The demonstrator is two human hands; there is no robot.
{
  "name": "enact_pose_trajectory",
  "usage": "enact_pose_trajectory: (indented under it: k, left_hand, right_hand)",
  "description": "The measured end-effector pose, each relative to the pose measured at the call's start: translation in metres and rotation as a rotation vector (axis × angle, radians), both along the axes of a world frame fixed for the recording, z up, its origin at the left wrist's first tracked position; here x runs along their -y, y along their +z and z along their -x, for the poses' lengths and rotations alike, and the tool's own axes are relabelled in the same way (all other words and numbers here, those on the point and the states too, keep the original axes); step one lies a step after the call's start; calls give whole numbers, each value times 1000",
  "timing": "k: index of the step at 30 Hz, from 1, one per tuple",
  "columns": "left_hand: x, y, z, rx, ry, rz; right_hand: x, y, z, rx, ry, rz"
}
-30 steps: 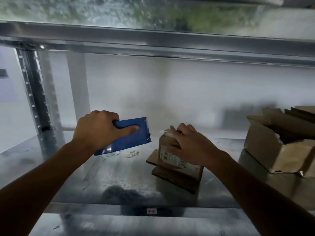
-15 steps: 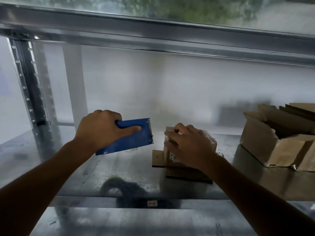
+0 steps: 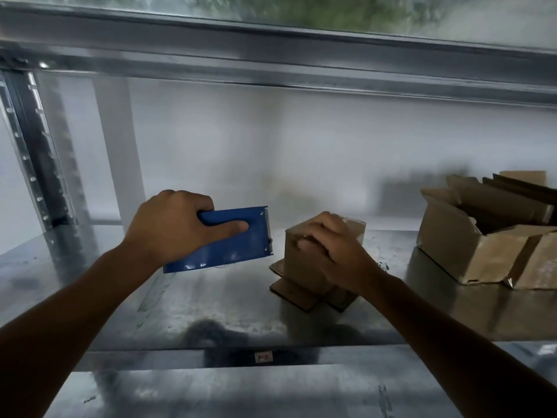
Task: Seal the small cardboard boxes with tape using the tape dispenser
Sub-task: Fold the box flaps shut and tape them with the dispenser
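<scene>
1. Your L hand (image 3: 168,224) grips the blue tape dispenser (image 3: 229,248) by its handle, toothed edge toward the box, not touching
2. Your R hand (image 3: 331,251) curls over the small cardboard box (image 3: 298,263), holding its top
3. Box stands on the metal shelf (image 3: 211,312), 3 o'clock of dispenser
4. Open carton (image 3: 452,251) at 3 o'clock of box, well apart

Dim and hazy, with everything soft. Pale light spreads across the wall (image 3: 301,152). Glare streaks the metal shelf (image 3: 193,306) and glints on the dispenser (image 3: 217,254). A dark shadow pools at the shelf's front. The beam (image 3: 271,52) bows with wide-angle distortion.
</scene>
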State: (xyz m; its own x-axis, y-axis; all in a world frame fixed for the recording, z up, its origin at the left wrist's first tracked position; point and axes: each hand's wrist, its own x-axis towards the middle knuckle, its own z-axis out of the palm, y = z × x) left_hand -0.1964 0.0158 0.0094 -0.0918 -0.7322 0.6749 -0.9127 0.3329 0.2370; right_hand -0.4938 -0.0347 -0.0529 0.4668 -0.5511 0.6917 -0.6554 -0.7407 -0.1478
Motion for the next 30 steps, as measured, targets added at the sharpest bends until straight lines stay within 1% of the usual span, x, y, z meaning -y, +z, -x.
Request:
enact_pose_trajectory:
  k: [2,4,7,10,11,13,15,16,19,22,25,27,30]
  left_hand:
    - [2,-2,-1,-13,-36,18]
    - [2,-4,1,-23,-69,40]
    - [3,-5,2,-26,-105,87]
    - [1,-9,4,-79,-213,134]
    - [0,-10,3,-125,-277,134]
    - [-5,-11,4,-190,-420,140]
    - [-8,-11,6,-212,-527,138]
    - [-8,-12,7,-225,-557,142]
    - [-9,-13,11,-263,-604,177]
    - [-10,-12,17,-265,-646,202]
    - [-8,-11,19,-259,-652,200]
    - [-9,-11,19,-266,-656,199]
    - [-11,-10,18,-268,-657,201]
  right_hand:
    - [4,2,3,-59,19,-23]
    - [5,8,9,-81,110,-50]
    - [0,23,20,-67,205,-80]
    - [-5,31,29,-28,204,-179]
    - [-8,33,29,10,187,-212]
    - [-19,40,25,168,167,-264]
    - [-32,48,15,331,185,-358]
    - [-39,50,10,367,208,-423]
    - [-47,46,-5,334,273,-595]
    - [-47,43,-13,338,316,-671]
    - [-45,46,-13,395,334,-730]
    - [-44,46,-12,469,358,-777]
    - [-45,46,-16,563,402,-890]
